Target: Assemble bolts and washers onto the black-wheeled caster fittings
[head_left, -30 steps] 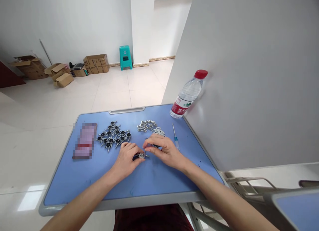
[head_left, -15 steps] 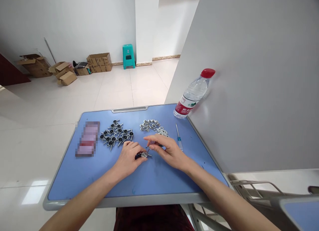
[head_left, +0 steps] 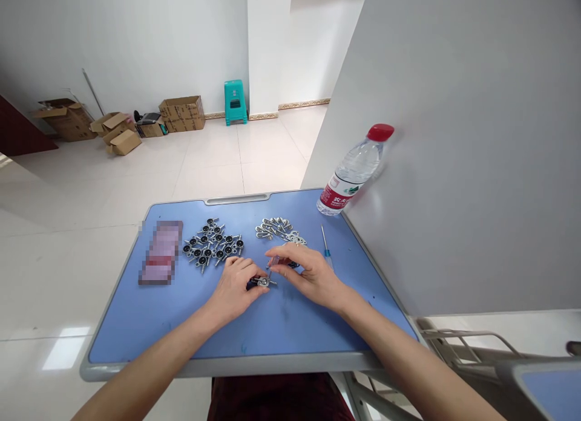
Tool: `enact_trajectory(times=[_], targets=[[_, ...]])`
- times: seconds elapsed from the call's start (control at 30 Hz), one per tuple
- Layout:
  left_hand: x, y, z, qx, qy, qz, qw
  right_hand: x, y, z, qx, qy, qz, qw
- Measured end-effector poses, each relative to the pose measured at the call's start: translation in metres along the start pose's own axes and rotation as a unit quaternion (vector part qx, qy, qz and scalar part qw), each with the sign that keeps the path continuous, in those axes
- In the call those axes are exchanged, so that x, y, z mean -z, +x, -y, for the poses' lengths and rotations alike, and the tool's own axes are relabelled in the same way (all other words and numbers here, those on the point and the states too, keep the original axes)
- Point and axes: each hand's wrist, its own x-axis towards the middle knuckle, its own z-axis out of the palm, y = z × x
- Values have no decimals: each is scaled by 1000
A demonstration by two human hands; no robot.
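On blue desk (head_left: 267,336), L hand (head_left: 233,288) grips small metal part (head_left: 262,282); R hand (head_left: 306,274) pinches thin tool (head_left: 275,261) nr it, partly hidden; black-disc pcs (head_left: 218,238) far L.

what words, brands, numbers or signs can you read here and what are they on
"农夫": white, on the red part of the label of the water bottle; the rest not legible
Smaller lettering below it: too small to read
Dark print on the rightmost cardboard box: too blurred to read
Purple item: pixelated, nothing readable
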Motion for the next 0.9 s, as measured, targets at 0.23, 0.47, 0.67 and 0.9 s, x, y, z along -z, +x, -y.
enact_trajectory(times=[0.23, 0.47, 0.67, 0.9], targets=[[-2, 0, 1, -8, 10, -4, 1000, -3, 1, 1, -38, 50, -11, 998], [-3, 1, 1, -15, 16, -11, 1000, -6, 2, 4, -65, 44, -52, 996], [-3, -1, 0, -19, 21, -14, 1000, -11, 2, 5, -89, 44, -75, 992], [-4, -1, 1, -21, 32, -18, 999, -15, 1, 5, -100, 46, -86, 990]])
